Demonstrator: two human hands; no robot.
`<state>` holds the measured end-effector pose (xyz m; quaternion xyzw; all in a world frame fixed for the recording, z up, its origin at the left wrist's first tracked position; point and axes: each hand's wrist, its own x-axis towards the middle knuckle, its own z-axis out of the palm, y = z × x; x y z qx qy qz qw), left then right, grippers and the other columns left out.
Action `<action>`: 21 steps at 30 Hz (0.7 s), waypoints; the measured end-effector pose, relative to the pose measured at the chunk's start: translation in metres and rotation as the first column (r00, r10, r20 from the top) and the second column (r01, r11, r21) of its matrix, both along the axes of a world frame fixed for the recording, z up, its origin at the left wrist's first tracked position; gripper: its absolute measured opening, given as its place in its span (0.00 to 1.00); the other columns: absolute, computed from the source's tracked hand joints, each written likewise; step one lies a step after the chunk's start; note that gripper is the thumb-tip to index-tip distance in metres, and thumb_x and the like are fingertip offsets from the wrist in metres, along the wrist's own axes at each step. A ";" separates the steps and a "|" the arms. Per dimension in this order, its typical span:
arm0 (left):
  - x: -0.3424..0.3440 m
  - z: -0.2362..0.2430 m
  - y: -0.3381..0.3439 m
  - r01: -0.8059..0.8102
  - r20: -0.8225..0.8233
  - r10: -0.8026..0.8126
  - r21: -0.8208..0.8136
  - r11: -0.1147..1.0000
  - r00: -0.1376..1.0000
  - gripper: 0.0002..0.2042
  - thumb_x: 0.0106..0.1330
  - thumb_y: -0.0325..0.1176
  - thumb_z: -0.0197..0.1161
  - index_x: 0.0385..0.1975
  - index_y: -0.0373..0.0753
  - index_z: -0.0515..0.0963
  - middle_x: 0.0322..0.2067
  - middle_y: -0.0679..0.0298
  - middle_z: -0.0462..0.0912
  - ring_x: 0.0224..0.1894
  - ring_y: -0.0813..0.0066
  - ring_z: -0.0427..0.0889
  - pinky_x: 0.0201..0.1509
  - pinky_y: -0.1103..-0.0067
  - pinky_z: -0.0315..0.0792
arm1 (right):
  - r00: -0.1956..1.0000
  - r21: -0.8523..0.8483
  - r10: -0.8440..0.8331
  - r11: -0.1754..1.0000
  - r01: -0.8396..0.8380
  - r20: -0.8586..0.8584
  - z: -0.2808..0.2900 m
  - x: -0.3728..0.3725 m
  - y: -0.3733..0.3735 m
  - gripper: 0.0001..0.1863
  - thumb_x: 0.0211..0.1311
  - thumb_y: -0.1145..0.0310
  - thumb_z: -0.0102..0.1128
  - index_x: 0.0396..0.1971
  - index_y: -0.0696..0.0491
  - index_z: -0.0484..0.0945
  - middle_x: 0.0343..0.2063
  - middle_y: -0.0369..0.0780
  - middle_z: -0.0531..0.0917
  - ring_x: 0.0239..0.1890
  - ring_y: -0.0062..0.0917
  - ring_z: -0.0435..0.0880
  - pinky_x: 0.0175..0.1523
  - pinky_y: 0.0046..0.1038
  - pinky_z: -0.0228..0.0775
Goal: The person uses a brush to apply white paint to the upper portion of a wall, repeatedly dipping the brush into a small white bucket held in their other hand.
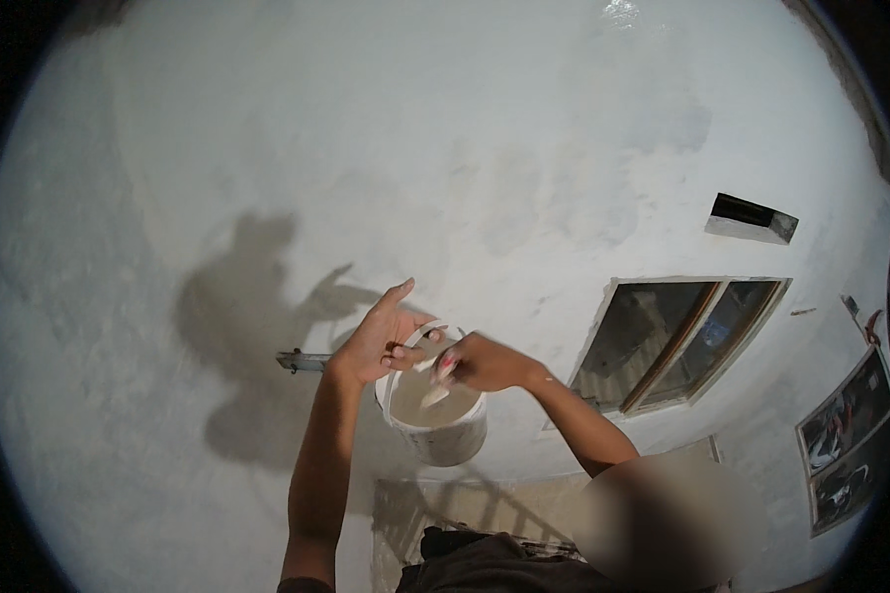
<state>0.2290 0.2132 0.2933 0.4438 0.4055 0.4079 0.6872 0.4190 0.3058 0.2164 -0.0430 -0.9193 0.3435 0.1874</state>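
A white bucket with pale, smeared sides hangs in front of me, its thin white handle raised. My left hand is at the handle, palm turned up, fingers curled around it and thumb stretched upward. Over the bucket's mouth, my right hand is closed on a brush whose pale end points down into the bucket. Part of the brush is hidden by my fingers, and a small red spot shows there. Whitish material coats the bucket's inside.
A white, patchy wall fills most of the view. To the right are a framed window, a small vent opening and another window. A metal bar end juts out beside my left wrist. Ladder-like shadows fall below.
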 end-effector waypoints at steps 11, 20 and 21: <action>0.002 0.000 0.007 0.044 0.047 -0.045 0.032 0.999 0.998 0.44 0.68 0.69 0.39 0.52 0.20 0.68 0.32 0.69 0.69 0.13 0.90 0.51 0.09 0.91 0.43 | 0.672 -0.924 -0.708 0.373 0.091 -0.219 -0.052 0.086 -0.009 0.13 0.70 0.70 0.57 0.47 0.64 0.77 0.36 0.47 0.86 0.39 0.30 0.89 0.45 0.25 0.83; 0.005 0.001 0.009 0.115 0.103 -0.126 0.100 0.988 0.987 0.37 0.67 0.69 0.40 0.32 0.30 0.68 0.29 0.71 0.66 0.13 0.89 0.52 0.09 0.89 0.43 | 0.509 -0.891 -0.766 0.179 -0.418 -0.393 -0.104 0.086 -0.028 0.13 0.70 0.69 0.58 0.49 0.60 0.73 0.41 0.47 0.83 0.43 0.31 0.87 0.51 0.25 0.85; 0.006 0.002 0.009 0.113 0.099 -0.124 0.112 0.987 0.987 0.37 0.67 0.69 0.40 0.32 0.30 0.68 0.29 0.71 0.66 0.13 0.89 0.52 0.09 0.89 0.43 | 0.474 -0.878 -0.778 0.201 -0.434 -0.412 -0.107 0.086 -0.028 0.13 0.69 0.69 0.58 0.48 0.60 0.73 0.40 0.46 0.83 0.43 0.31 0.87 0.51 0.26 0.85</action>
